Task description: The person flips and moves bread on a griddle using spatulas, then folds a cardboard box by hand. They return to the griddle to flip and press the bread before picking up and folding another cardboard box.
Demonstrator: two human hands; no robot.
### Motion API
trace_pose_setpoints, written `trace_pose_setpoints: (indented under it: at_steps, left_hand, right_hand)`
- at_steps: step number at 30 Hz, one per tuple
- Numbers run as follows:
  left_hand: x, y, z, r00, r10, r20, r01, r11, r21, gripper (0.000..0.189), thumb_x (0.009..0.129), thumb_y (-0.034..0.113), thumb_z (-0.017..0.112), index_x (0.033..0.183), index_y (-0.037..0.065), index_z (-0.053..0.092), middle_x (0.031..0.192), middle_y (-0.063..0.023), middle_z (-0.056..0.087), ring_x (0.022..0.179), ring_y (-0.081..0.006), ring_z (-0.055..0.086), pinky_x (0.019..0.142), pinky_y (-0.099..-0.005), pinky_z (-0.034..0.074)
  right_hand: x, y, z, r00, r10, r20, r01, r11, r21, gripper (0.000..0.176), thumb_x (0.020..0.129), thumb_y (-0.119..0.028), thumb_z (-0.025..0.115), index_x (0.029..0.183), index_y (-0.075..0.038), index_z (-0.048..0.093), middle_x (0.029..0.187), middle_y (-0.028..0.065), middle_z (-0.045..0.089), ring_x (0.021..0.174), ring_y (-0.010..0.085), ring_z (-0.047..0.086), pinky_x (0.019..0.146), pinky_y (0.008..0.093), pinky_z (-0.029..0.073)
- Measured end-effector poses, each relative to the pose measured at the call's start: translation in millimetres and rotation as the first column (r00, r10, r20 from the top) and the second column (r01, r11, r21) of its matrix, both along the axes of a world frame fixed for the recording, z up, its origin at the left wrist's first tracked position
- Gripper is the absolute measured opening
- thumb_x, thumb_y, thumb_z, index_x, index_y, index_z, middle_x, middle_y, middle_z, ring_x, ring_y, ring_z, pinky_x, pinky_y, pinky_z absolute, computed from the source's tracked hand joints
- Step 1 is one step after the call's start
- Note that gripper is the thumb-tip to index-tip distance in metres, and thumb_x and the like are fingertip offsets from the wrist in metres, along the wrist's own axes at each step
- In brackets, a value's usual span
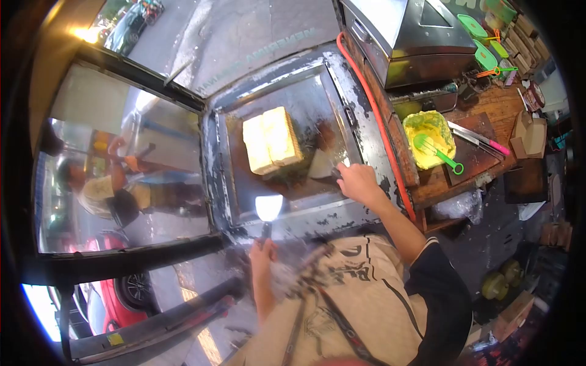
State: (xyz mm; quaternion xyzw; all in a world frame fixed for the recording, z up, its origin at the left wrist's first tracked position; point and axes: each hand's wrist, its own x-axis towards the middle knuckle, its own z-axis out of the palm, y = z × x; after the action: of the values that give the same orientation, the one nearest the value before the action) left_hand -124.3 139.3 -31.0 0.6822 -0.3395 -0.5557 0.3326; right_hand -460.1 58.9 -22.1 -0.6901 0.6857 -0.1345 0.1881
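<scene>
A block of bread [273, 141], split down its middle, lies on the dark, greasy griddle [244, 195]. My left hand [263, 251] is closed around the handle of a spatula [268, 208], whose wide blade shines brightly near the griddle's front edge. At the right side of the griddle, my right hand [357, 182] grips a second spatula [321, 165]. That blade rests low over the griddle surface, a short way to the right of the bread and apart from it.
On the wooden counter [506, 100] at right, a tub of yellow spread [410, 129] holds a green-handled spreader [441, 157]. Pink-ended tongs [479, 139] lie beside it. A red hose [381, 122] runs along the griddle's right side. Glass panels [122, 171] stand at left.
</scene>
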Motion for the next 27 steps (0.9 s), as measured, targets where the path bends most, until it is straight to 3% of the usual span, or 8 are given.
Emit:
trace_pose_setpoints:
  at_steps: [4,8,11,14,17,20,24,27]
  left_hand:
    - [5.4,-0.9,0.8,0.985,-0.148,0.091,0.146,0.989,0.022,0.028,0.091,0.014,0.057,0.112,-0.002,0.05,0.079,-0.0054,0.059,0.049,-0.0062,0.043,0.041,-0.0204,0.033]
    - [2.7,0.7,-8.5,0.932,-0.244,0.267,0.258,0.966,-0.018,0.032,0.09,0.012,0.057,0.118,-0.002,0.05,0.076,-0.0021,0.059,0.051,-0.0042,0.043,0.044,-0.0206,0.033]
    - [-1.4,-3.9,-12.6,0.814,-0.285,0.505,0.398,0.908,-0.128,0.032,0.087,0.012,0.058,0.116,-0.001,0.053,0.077,-0.0063,0.063,0.056,-0.012,0.054,0.052,-0.0261,0.041]
    - [-22.7,-10.2,21.5,0.716,-0.336,0.612,0.454,0.89,-0.042,0.033,0.087,0.014,0.058,0.117,0.002,0.052,0.083,-0.019,0.065,0.081,-0.0366,0.064,0.07,-0.0401,0.048]
    - [-35.5,-12.5,14.7,0.734,-0.332,0.593,0.472,0.877,-0.094,0.032,0.087,0.013,0.057,0.117,0.003,0.051,0.088,-0.0225,0.064,0.083,-0.0418,0.061,0.072,-0.042,0.048]
    - [-57.7,-8.9,10.6,0.667,-0.281,0.691,0.53,0.83,-0.175,0.031,0.088,0.011,0.056,0.116,0.003,0.051,0.091,-0.0242,0.064,0.087,-0.0432,0.061,0.073,-0.0439,0.047]
    - [-65.4,-7.5,10.0,0.753,-0.241,0.613,0.442,0.874,-0.2,0.03,0.088,0.01,0.056,0.116,0.002,0.05,0.095,-0.0262,0.063,0.091,-0.0442,0.06,0.075,-0.0457,0.047]
    - [-64.1,-11.7,10.8,0.743,-0.218,0.633,0.42,0.888,-0.187,0.031,0.088,0.01,0.056,0.118,0.002,0.05,0.093,-0.0247,0.063,0.088,-0.0409,0.061,0.075,-0.0431,0.047]
  right_hand:
    - [-6.1,17.9,48.6,0.995,-0.004,-0.1,0.017,0.992,0.128,0.022,0.075,-0.018,0.067,0.092,-0.004,0.061,0.069,0.0169,0.064,0.067,0.0351,0.064,0.06,0.0456,0.049]
    - [4.1,2.0,-14.1,1.0,0.006,-0.022,-0.005,0.999,0.043,0.023,0.079,-0.018,0.064,0.097,-0.005,0.06,0.074,0.0182,0.065,0.07,0.0353,0.065,0.063,0.0461,0.049]
    - [6.8,-6.8,-23.8,0.992,-0.044,0.118,0.038,0.998,0.051,0.03,0.083,-0.022,0.061,0.107,-0.004,0.057,0.083,0.0206,0.066,0.08,0.0352,0.065,0.069,0.0452,0.05]
    - [4.1,30.2,-5.6,0.916,-0.078,0.393,0.026,0.991,0.134,0.04,0.087,-0.032,0.058,0.115,-0.004,0.054,0.09,0.0205,0.066,0.087,0.0387,0.063,0.075,0.045,0.048]
    - [9.1,54.6,17.0,0.77,-0.083,0.633,-0.146,0.942,0.302,0.04,0.088,-0.032,0.057,0.114,-0.002,0.053,0.089,0.0221,0.066,0.086,0.0396,0.063,0.074,0.0443,0.047]
    - [29.4,62.2,4.9,0.715,-0.036,0.698,-0.196,0.948,0.249,0.039,0.09,-0.032,0.054,0.113,-0.001,0.053,0.086,0.0222,0.066,0.086,0.0396,0.063,0.074,0.0436,0.047]
    - [48.5,37.8,-29.6,0.692,-0.209,0.691,0.145,0.978,0.151,0.038,0.091,-0.032,0.053,0.112,-0.001,0.054,0.081,0.0226,0.065,0.082,0.0399,0.063,0.073,0.0436,0.047]
    - [32.3,42.4,-0.6,0.643,-0.201,0.739,-0.011,0.963,0.271,0.037,0.091,-0.032,0.053,0.111,-0.001,0.055,0.082,0.0235,0.065,0.083,0.0399,0.063,0.073,0.0436,0.047]
